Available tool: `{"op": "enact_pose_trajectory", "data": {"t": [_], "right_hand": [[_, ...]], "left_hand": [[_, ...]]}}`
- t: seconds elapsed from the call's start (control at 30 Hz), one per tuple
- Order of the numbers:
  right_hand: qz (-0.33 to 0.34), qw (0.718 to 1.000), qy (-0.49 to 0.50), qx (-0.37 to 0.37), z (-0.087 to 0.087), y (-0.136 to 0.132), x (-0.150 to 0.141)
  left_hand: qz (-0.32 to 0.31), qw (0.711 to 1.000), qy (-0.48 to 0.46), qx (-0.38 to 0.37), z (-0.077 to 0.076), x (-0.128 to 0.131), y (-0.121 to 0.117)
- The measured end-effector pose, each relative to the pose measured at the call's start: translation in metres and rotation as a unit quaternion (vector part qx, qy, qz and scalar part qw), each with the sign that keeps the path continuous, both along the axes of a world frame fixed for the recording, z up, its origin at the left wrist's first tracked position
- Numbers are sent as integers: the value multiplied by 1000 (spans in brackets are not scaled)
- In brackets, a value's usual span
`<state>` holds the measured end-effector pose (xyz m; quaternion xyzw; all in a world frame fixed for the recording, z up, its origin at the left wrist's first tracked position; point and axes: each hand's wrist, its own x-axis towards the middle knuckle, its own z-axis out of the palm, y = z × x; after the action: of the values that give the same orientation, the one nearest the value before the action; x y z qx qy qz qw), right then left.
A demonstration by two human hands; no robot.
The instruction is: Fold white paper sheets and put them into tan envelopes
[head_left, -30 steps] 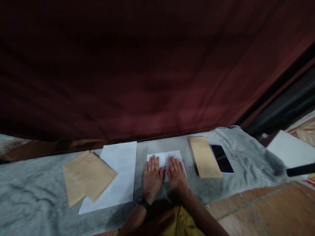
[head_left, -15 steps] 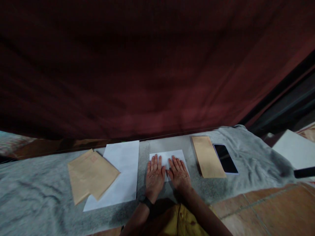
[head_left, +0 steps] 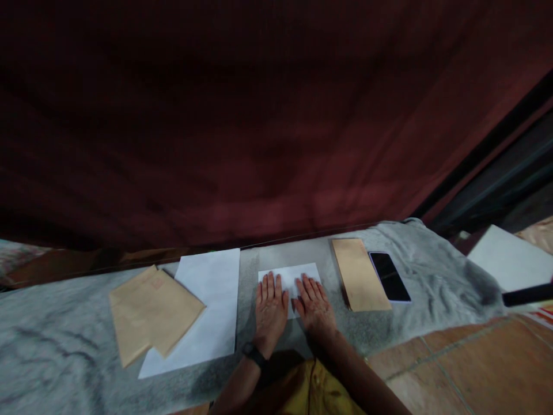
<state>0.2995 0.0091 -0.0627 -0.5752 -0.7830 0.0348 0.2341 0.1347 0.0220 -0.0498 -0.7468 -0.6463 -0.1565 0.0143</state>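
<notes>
A small folded white paper (head_left: 290, 273) lies on the grey cloth (head_left: 52, 340) straight in front of me. My left hand (head_left: 270, 311) rests flat on its left part, fingers stretched out and close together, a dark watch on the wrist. My right hand (head_left: 315, 306) lies flat on its right part, fingers slightly spread. The two hands sit side by side and cover the paper's near half. Neither hand grips anything.
Left of the hands lie a white sheet (head_left: 203, 311) and brown envelopes (head_left: 151, 311) overlapping its left edge. To the right are a brown envelope (head_left: 359, 274) and a dark phone (head_left: 389, 276). A dark red curtain (head_left: 259, 127) hangs behind. Tiled floor (head_left: 466, 369) shows at right.
Both hands stay flat on the white paper, sliding a little toward me. The view swung slightly right and then back.
</notes>
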Motion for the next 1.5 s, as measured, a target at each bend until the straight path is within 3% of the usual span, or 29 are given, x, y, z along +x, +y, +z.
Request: {"op": "enact_pose_trajectory", "data": {"t": [0.13,0.3,0.6,0.8,0.97,1.17,1.5], "right_hand": [[-1,1000,3,8,1,0,-1],[-7,1000,-5,8,2,-1,-2],[-21,999,-44,24,5,0,-3],[-21,998,-52,18,11,-1,-3],[-23,998,-54,18,11,0,-4],[-19,997,-64,26,4,0,-4],[-22,998,-59,19,5,1,-3]], "left_hand": [[-38,999,2,-5,-2,10,7],[-38,999,0,9,-4,10,10],[24,999,42,-15,2,-6,7],[33,998,53,2,3,-8,7],[-24,999,43,17,6,9,15],[-85,996,34,-15,6,27,24],[-28,999,36,5,1,1,18]]}}
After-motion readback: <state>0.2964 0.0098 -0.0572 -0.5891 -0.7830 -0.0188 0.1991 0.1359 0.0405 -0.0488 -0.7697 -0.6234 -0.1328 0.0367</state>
